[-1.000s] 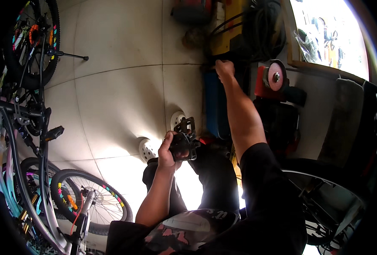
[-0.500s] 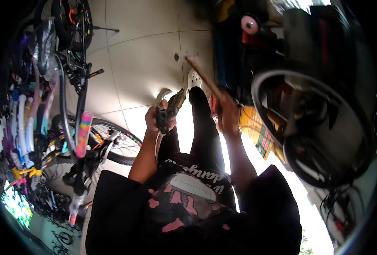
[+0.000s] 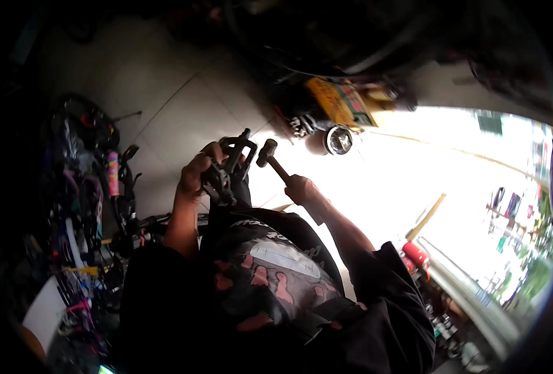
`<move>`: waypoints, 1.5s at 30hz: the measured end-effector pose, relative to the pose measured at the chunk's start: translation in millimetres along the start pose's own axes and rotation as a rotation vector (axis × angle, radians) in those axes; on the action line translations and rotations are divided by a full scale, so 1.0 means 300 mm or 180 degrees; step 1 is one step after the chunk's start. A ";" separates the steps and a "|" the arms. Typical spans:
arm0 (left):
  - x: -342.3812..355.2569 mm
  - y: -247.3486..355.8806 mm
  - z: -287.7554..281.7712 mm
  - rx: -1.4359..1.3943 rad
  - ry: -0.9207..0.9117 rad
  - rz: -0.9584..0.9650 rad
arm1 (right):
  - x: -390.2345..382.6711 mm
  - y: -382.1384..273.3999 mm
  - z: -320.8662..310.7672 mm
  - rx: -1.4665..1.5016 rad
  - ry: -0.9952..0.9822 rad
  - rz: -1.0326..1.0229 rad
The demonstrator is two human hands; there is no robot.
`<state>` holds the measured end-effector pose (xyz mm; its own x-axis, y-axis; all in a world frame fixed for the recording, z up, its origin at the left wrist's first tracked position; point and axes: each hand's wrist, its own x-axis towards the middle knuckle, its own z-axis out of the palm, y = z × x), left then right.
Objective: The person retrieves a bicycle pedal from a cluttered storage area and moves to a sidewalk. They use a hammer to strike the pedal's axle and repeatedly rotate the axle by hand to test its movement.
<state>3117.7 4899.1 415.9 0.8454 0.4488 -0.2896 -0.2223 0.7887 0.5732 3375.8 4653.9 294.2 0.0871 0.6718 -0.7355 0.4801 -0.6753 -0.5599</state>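
Observation:
My left hand (image 3: 195, 169) is closed around a dark pair of bicycle pedals (image 3: 232, 156), held in front of my body. Their open cage frames stick out past my fingers, and part of them is hidden in the hand. In my right hand (image 3: 301, 189) is a hammer (image 3: 278, 167), gripped by its handle. Its blocky head points up and left, a short way to the right of the pedals, and does not touch them. The lower end of the handle comes out below my fist.
Bicycles and frame parts crowd the left, among them a pink and yellow sleeve (image 3: 113, 168). Ahead on the right lie a yellow box (image 3: 335, 103) and a round dish (image 3: 338, 140). A red cylinder (image 3: 416, 254) stands near a bright doorway at right.
The view has turned to the right, bringing the bright doorway into sight. The hammer has come down from its outstretched position, with its head now beside the pedals. Both hands keep their holds.

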 end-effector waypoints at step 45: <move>0.927 -1.232 1.653 0.0937 -0.2122 -0.3023 | -1.329 1.116 -0.844 0.5087 0.2326 -0.1206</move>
<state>3675.8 4524.1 503.6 0.7162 -0.6359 -0.2876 0.6734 0.5216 0.5239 3722.9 4237.0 496.4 0.7247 0.5295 -0.4409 -0.6189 0.2190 -0.7543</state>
